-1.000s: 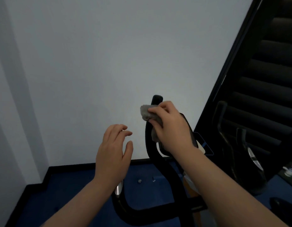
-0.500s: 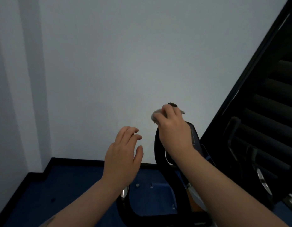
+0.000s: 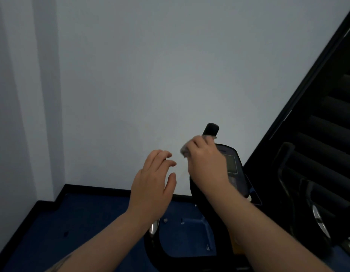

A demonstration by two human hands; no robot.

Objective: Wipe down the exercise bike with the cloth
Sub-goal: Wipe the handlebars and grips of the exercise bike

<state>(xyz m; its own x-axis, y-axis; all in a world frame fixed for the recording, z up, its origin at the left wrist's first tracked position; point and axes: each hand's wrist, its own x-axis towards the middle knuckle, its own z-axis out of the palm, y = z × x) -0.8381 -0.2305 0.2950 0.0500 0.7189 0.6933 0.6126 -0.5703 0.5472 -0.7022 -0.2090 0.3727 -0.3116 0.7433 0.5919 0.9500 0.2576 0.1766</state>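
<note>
A crumpled grey cloth (image 3: 186, 149) is gripped in the right hand (image 3: 206, 160), whose fingers are curled round it and pressed against the upright black handlebar grip (image 3: 211, 129) of the black exercise bike (image 3: 197, 193). Only the rounded top end of that grip is seen above the knuckles; the rest of its length is hidden behind the hand and wrist. The long axis of the grip is judged to run steeply up and slightly away from the person, so the wiping stroke is likely to be made along it, upward to the cap or downward toward the curved black frame below. Just to the right of the hand, the bike's dark console panel (image 3: 232, 161) is seen, tilted toward the person and not touched by the cloth. The left hand (image 3: 153, 185) is held in the air to the left of the grip, its fingers straight and lightly spread, with nothing held and nothing touched. The right hand is clearly the nearer to the work, being already on it. The bike stands on a dark blue floor (image 3: 81, 222) near the corner of a pale grey wall (image 3: 150, 75).
</note>
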